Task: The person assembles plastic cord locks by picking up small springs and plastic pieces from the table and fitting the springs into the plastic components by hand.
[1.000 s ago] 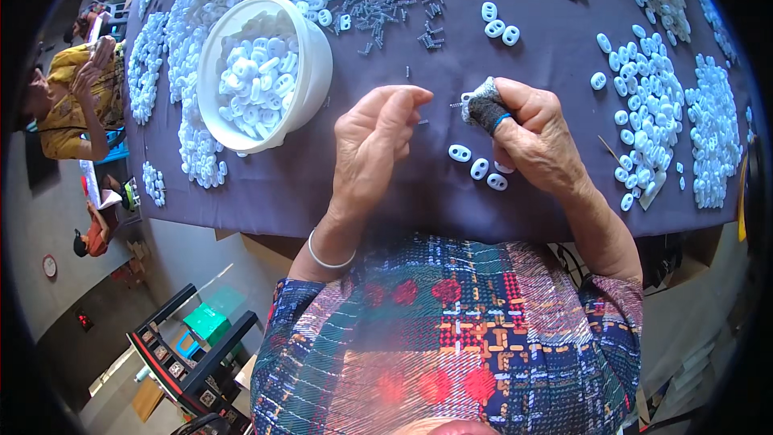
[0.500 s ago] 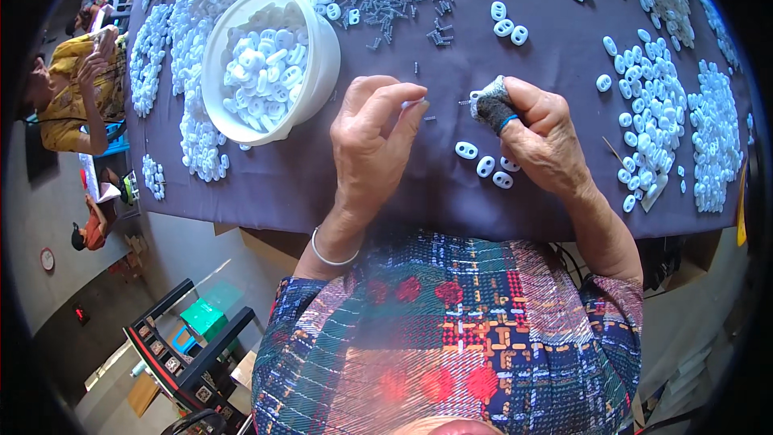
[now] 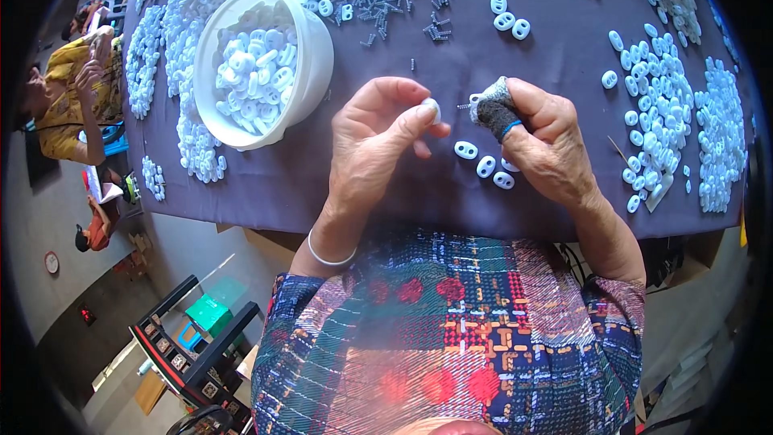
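Observation:
Between the thumb and fingers of my left hand is a small white oval plastic piece. My right hand, with grey and black fabric covers on its finger and thumb, pinches another white piece. A small metal spring sticks out from that piece toward my left hand; the rest of the piece is hidden by the covers. The two hands face each other, a short gap apart, above the dark cloth. Several white two-holed ovals lie just below, between my hands. One loose spring lies beyond my left fingers.
A white tub of white pieces stands at the left, beside large heaps. A pile of springs lies at the back. More white parts and a thin stick are at the right. Other people sit far left.
My left hand has turned, its fingertips shifting right, so the white piece shows more fully. A spring near its fingertips is no longer visible. My right hand has hardly moved.

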`<state>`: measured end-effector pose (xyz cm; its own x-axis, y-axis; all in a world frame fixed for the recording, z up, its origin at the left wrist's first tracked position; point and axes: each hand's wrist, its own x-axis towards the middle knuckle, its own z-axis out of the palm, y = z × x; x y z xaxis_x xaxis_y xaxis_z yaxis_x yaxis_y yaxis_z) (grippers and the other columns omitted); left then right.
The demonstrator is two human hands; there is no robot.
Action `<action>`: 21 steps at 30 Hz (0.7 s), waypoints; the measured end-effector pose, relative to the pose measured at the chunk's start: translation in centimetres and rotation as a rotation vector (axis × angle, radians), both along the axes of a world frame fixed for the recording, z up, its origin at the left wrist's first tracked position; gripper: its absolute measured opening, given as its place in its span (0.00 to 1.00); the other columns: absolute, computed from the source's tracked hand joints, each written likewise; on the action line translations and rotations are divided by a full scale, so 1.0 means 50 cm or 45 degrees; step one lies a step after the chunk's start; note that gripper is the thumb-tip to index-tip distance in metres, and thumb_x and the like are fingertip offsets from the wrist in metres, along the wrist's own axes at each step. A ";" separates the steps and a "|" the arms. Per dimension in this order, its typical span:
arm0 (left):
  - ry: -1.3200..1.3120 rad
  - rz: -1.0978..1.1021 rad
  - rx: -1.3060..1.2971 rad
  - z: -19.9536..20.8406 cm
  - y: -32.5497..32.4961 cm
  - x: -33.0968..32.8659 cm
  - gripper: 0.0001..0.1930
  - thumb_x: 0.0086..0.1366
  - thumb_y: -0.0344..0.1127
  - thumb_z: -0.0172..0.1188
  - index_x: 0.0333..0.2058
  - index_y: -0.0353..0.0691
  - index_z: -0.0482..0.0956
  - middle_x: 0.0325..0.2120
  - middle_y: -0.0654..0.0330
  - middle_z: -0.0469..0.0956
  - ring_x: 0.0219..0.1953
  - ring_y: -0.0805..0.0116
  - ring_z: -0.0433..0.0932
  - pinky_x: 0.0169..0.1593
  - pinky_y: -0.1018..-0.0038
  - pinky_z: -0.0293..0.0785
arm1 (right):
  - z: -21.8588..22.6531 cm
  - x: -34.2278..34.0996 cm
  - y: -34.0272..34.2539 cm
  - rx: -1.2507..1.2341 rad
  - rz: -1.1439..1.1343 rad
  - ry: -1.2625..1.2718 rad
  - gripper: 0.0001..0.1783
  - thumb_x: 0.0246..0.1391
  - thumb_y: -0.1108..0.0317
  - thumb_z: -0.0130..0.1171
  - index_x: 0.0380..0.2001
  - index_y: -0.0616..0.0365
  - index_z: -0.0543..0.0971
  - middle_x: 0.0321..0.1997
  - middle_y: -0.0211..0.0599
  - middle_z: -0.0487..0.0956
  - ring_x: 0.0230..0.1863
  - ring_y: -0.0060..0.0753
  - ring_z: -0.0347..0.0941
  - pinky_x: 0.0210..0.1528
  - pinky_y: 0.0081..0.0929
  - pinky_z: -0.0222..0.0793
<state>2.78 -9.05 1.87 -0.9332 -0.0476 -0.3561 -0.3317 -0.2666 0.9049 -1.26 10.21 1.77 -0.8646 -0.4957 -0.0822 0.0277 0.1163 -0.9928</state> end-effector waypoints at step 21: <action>0.186 -0.152 -0.331 0.004 0.033 0.009 0.05 0.62 0.30 0.57 0.34 0.35 0.75 0.22 0.66 0.74 0.22 0.83 0.71 0.24 0.87 0.64 | 0.009 0.007 -0.007 0.093 0.011 0.174 0.05 0.46 0.78 0.49 0.30 0.66 0.72 0.19 0.26 0.67 0.21 0.16 0.61 0.24 0.17 0.58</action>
